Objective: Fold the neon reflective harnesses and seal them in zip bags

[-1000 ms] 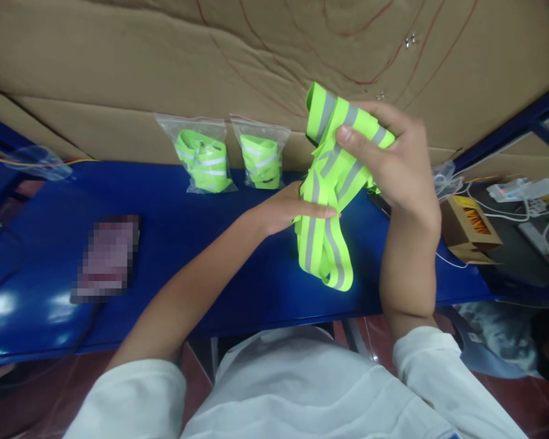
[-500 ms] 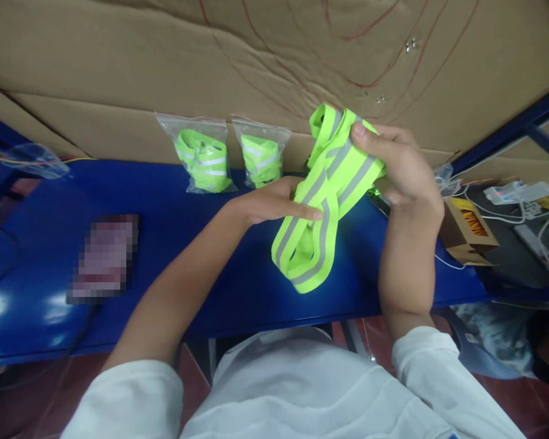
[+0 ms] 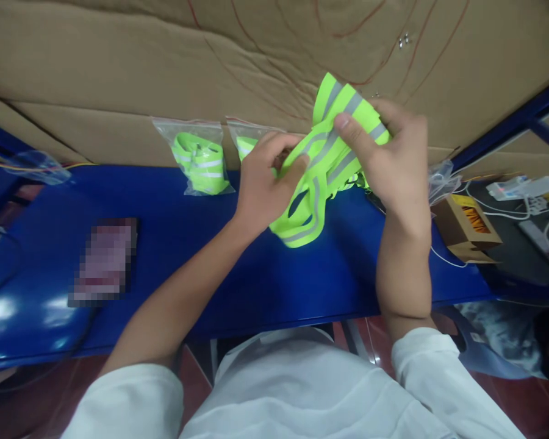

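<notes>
A neon-yellow reflective strap [image 3: 332,143] with grey stripes hangs in folded loops between both hands, above the table. My right hand [image 3: 391,152] pinches its upper folds, thumb on top and fingers behind. Lower down on the left side, my left hand [image 3: 272,177] has thumb and fingers closed on the strap's edge; the fingertips are partly hidden. One clear zip bag [image 3: 204,161] with a similar strap inside leans against the cardboard. A second zip bag [image 3: 244,137] stands beside it, mostly covered by my left hand. More neon material [image 3: 354,181] shows beneath the held strap.
The blue table [image 3: 265,286] meets an upright cardboard panel [image 3: 119,67] at the back. A blurred-out flat device [image 3: 105,259] lies at left. At right are an open cardboard box [image 3: 469,228], white cables and a blue metal frame [image 3: 512,128]. A person sits at lower right.
My left hand has moved up and turned, its thumb and fingers now closing on the strap. The strap's lower loop has risen, and its upper folds are fanned out differently in my right hand.
</notes>
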The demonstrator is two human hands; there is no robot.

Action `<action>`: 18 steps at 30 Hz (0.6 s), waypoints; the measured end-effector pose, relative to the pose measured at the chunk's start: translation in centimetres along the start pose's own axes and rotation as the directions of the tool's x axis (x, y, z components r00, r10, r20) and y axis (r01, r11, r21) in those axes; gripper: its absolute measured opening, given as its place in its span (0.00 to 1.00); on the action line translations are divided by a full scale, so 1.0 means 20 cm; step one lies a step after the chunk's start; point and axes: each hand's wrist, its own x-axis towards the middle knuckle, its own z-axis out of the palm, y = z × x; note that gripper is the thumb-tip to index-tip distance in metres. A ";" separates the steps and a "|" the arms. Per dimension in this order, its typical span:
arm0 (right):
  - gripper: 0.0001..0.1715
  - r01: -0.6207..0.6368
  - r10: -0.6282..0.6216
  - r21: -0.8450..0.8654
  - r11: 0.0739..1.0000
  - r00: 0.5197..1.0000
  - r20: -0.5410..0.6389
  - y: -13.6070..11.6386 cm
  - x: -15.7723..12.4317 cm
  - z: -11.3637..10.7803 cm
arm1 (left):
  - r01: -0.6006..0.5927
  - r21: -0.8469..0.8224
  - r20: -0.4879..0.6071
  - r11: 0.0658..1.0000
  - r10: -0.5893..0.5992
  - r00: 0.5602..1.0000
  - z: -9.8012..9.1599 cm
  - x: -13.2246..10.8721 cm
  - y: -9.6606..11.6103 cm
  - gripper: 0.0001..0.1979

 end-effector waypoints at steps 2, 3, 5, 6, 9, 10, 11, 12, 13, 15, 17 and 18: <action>0.20 -0.029 0.029 0.000 1.000 0.999 0.014 0.02 0.01 0.00 | 0.023 -0.023 0.021 0.999 -0.023 1.000 -0.04 0.02 0.01 0.12; 0.19 -0.039 0.039 0.002 0.999 0.999 0.015 0.03 0.01 -0.01 | 0.055 -0.054 0.061 0.997 -0.052 0.997 -0.06 0.03 0.02 0.12; 0.20 -0.048 0.047 0.014 0.999 0.999 0.013 0.05 0.02 -0.01 | 0.153 -0.133 0.196 0.979 -0.126 0.973 -0.10 0.04 0.03 0.13; 0.20 -0.047 0.047 0.015 0.999 0.999 0.011 0.06 0.03 -0.01 | 0.204 -0.171 0.267 0.964 -0.154 0.951 -0.11 0.05 0.03 0.14; 0.21 -0.024 0.025 0.017 1.000 0.999 -0.029 0.05 0.03 0.00 | 0.293 -0.217 0.413 0.931 -0.185 0.892 -0.13 0.05 0.01 0.17; 0.21 -0.014 0.015 0.021 1.000 0.999 -0.042 0.05 0.02 0.00 | 0.307 -0.217 0.435 0.927 -0.189 0.880 -0.12 0.05 0.00 0.18; 0.21 -0.006 0.008 0.033 0.999 0.999 -0.053 0.04 0.02 0.00 | 0.316 -0.218 0.444 0.923 -0.195 0.875 -0.11 0.06 -0.02 0.20; 0.21 -0.003 0.006 0.047 0.999 0.998 -0.066 0.04 0.02 -0.01 | 0.319 -0.222 0.442 0.921 -0.197 0.875 -0.11 0.06 -0.04 0.22; 0.20 -0.001 0.006 0.058 0.998 0.997 -0.079 0.03 0.02 -0.01 | 0.310 -0.229 0.425 0.923 -0.192 0.885 -0.10 0.06 -0.06 0.25; 0.19 0.001 0.004 0.066 0.998 0.997 -0.075 0.03 0.01 -0.03 | 0.250 -0.243 0.363 0.937 -0.151 0.920 -0.11 0.08 -0.08 0.32; 0.19 0.028 -0.025 0.066 0.997 0.999 -0.044 0.02 0.01 -0.04 | 0.167 -0.239 0.324 0.957 -0.083 0.943 -0.14 0.10 -0.10 0.42; 0.17 0.049 -0.048 0.069 0.996 0.999 -0.012 0.01 0.00 -0.05 | 0.127 -0.240 0.332 0.962 -0.042 0.942 -0.17 0.11 -0.10 0.46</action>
